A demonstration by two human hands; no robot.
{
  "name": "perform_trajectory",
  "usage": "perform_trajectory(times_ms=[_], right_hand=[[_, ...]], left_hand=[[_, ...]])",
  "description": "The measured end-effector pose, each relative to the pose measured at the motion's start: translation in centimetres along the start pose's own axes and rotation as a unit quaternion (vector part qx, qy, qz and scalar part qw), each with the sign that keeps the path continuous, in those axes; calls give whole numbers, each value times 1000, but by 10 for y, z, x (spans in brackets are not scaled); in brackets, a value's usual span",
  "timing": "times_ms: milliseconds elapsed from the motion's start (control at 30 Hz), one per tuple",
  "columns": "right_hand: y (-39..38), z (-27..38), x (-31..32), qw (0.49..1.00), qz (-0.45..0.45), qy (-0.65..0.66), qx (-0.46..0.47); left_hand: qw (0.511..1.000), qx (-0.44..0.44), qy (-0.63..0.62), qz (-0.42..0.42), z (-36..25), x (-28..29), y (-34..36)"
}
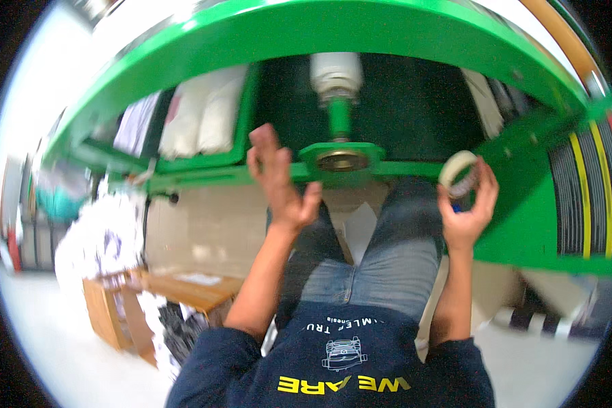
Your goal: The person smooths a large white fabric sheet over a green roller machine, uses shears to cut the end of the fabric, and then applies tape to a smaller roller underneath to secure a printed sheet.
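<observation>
My right hand [472,219] grips a roll of pale cream tape [457,165] between thumb and fingers, beside the green metal frame. A small blue thing near that palm is too blurred to tell. My left hand [284,190] is raised with its fingers stretched out and the thumb apart, and it holds nothing. Just right of its fingers is a round brass-coloured metal piece [343,160] on a green mount. A green stem with a white cylindrical part [336,71] runs away from it. The hands are slightly smeared by motion.
A curved green frame [333,22] spans the far side. Pale rolled or folded material [207,112] lies in its left compartment. Black and yellow strips [581,194] line the right panel. At left are a heap of white material [105,238] and brown cardboard boxes [190,289].
</observation>
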State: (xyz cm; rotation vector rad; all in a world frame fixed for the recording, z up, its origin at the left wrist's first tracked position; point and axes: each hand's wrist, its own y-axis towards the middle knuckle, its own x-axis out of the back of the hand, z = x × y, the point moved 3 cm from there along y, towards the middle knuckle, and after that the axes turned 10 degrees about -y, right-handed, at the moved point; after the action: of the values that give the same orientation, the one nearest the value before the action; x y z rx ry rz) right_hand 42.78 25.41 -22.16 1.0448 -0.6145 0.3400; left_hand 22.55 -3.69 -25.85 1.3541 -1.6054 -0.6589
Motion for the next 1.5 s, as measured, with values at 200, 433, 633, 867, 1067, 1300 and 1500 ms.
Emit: perform_trajectory(times_ms=[200,433,633,867,1067,1300,1500], right_hand=[[3,11,-8,999,-6,43,16],[-13,45,-31,995,26,94,17],[3,56,-37,991,53,126,-3],[3,86,-35,983,107,141,39],[-12,98,-42,979,142,143,16],[-29,86,-55,974,162,160,-11],[-38,88,-59,972,187,146,1]], left_hand=[[999,-5,-44,-11,-14,-16,-2],[997,16,-63,30,-21,-22,-20],[988,107,-33,106,-32,-27,-1],[982,63,-117,133,-57,-44,6],[982,65,-138,110,-57,-36,0],[981,91,-102,140,-62,-36,-6],[977,107,-106,149,-56,-30,-20]])
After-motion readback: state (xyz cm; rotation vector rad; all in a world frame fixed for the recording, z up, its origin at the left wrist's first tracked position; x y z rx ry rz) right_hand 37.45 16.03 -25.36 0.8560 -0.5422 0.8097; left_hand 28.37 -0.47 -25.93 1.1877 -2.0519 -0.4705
